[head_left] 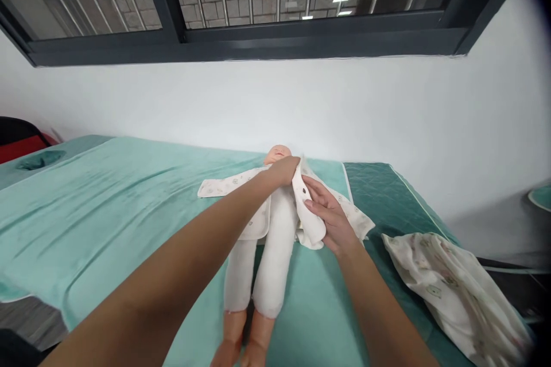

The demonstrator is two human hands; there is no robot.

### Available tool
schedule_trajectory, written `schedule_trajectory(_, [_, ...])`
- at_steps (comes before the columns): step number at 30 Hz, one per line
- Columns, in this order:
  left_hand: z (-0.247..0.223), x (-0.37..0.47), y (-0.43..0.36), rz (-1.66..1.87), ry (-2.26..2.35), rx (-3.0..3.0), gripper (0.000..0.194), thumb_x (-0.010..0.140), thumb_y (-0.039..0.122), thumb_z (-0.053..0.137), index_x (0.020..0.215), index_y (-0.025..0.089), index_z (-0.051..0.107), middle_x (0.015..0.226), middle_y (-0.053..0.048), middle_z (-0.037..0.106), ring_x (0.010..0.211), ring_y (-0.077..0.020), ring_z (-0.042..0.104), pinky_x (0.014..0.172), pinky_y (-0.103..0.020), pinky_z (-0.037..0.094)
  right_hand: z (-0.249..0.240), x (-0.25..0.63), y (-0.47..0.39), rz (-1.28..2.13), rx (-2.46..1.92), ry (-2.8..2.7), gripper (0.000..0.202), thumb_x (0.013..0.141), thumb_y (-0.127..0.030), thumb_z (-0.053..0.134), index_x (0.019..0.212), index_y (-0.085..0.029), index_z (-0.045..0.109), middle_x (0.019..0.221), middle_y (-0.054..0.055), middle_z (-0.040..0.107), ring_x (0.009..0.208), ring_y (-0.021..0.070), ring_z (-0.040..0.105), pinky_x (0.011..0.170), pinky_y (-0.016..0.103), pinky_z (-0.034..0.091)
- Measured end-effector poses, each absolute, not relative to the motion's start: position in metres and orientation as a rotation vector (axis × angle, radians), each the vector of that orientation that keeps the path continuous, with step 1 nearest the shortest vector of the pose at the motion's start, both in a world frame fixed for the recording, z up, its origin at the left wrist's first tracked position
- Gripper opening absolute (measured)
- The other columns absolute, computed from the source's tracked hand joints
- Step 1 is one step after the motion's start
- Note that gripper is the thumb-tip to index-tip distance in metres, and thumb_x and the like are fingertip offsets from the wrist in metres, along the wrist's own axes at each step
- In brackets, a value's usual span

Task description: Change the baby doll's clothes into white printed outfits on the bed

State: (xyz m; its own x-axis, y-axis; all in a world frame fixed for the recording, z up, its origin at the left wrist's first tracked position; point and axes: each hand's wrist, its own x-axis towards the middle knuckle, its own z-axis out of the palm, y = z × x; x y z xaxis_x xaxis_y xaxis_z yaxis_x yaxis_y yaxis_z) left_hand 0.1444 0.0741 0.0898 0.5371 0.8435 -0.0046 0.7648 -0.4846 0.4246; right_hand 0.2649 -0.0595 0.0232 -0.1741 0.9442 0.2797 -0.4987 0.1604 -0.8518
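A baby doll (278, 153) lies on its back, feet towards me, in white leggings (275, 258). A white patterned top (258, 221) lies on its upper body, one sleeve stretched out to the left. The top's right front panel is lifted, with a dark snap showing at its edge. At the doll's chest, my left hand (284, 171) is closed at the upper edge of this panel, its fingertips hidden. Lower down, my right hand (328, 212) grips the same panel between thumb and fingers.
A light green blanket (107, 195) covers the bed, over a darker green quilted cover (370, 183). Crumpled patterned cloth (456, 292) lies at the right. Behind are a white wall (241, 103) and a barred window (301, 40). A red and black object (21, 146) stands far left.
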Motion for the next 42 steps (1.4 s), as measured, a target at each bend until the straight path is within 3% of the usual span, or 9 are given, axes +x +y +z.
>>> schedule_trajectory(4, [0.107,0.122,0.065,0.395,1.189,2.263,0.045,0.093,0.047,0.038,0.107,0.015,0.066,0.1,-0.008,0.075,0.096,-0.0185,0.067,0.089,-0.026,0.048,0.023,0.262,-0.06,1.426,-0.489,-1.137,0.045,0.084,-0.026,0.07,0.128,-0.032,0.061,0.149,0.001,0.051,0.145,0.022,0.035,0.121,0.041,0.03])
schedule_trajectory(7, [0.118,0.115,0.055,0.315,1.134,2.196,0.052,0.083,0.057,0.053,0.116,0.018,0.064,0.111,-0.007,0.073,0.103,-0.0203,0.066,0.087,-0.025,0.047,0.022,0.26,-0.061,1.448,-0.461,-1.164,0.044,0.086,-0.025,0.069,0.128,-0.031,0.06,0.148,0.003,0.052,0.142,0.0219,0.041,0.12,0.042,0.031])
schedule_trajectory(16, [0.113,0.123,0.053,-0.061,1.081,2.396,0.047,0.072,0.026,0.062,0.118,0.024,0.065,0.105,-0.003,0.072,0.083,-0.0178,0.065,0.065,-0.024,0.045,0.019,0.261,-0.063,1.419,-0.572,-1.314,0.042,0.086,-0.028,0.071,0.126,-0.029,0.06,0.143,0.006,0.057,0.131,0.0218,0.052,0.111,0.039,0.04])
schedule_trajectory(21, [0.108,0.119,0.053,0.444,1.224,2.477,0.027,0.076,0.021,0.057,0.098,0.02,0.072,0.101,-0.005,0.071,0.096,-0.02,0.063,0.079,-0.026,0.047,0.021,0.264,-0.064,1.399,-0.604,-1.388,0.04,0.086,-0.031,0.07,0.125,-0.032,0.061,0.149,0.004,0.05,0.11,0.0196,0.062,0.095,0.036,0.05])
schedule_trajectory(25, [0.095,0.108,0.062,0.811,1.483,2.272,0.023,0.08,0.017,0.052,0.093,0.022,0.07,0.099,-0.003,0.071,0.089,-0.0184,0.063,0.078,-0.029,0.048,0.027,0.268,-0.068,1.46,-0.58,-1.437,0.039,0.088,-0.032,0.068,0.126,-0.033,0.059,0.149,0.005,0.05,0.109,0.021,0.064,0.088,0.035,0.051])
schedule_trajectory(29, [0.078,0.098,0.069,0.954,1.648,2.089,0.017,0.085,0.021,0.053,0.095,0.022,0.067,0.096,-0.003,0.071,0.084,-0.0181,0.063,0.078,-0.03,0.048,0.028,0.27,-0.07,1.487,-0.547,-1.451,0.034,0.089,-0.031,0.068,0.122,-0.031,0.062,0.139,0.008,0.059,0.119,0.0255,0.062,0.093,0.039,0.05])
schedule_trajectory(33, [0.064,0.085,0.056,1.093,1.635,2.071,0.016,0.087,0.023,0.054,0.099,0.021,0.064,0.105,-0.005,0.068,0.092,-0.018,0.062,0.084,-0.031,0.048,0.022,0.274,-0.067,1.451,-0.531,-1.38,0.028,0.088,-0.031,0.068,0.116,-0.029,0.064,0.129,0.009,0.065,0.112,0.0237,0.064,0.09,0.039,0.052])
schedule_trajectory(38, [0.034,0.044,-0.008,1.374,1.612,1.996,0.016,0.088,0.022,0.052,0.099,0.022,0.063,0.101,-0.004,0.065,0.095,-0.0176,0.06,0.088,-0.032,0.047,0.015,0.277,-0.061,1.378,-0.593,-1.326,0.023,0.088,-0.028,0.068,0.111,-0.027,0.067,0.116,0.007,0.07,0.101,0.0203,0.066,0.086,0.037,0.054])
schedule_trajectory(42, [-0.001,0.004,-0.071,1.289,1.677,1.691,0.021,0.094,0.033,0.047,0.102,0.023,0.063,0.101,-0.003,0.067,0.094,-0.0185,0.062,0.08,-0.032,0.049,0.011,0.27,-0.062,1.218,-0.729,-1.283,0.018,0.087,-0.027,0.069,0.105,-0.026,0.069,0.109,0.006,0.07,0.098,0.0209,0.065,0.087,0.038,0.054])
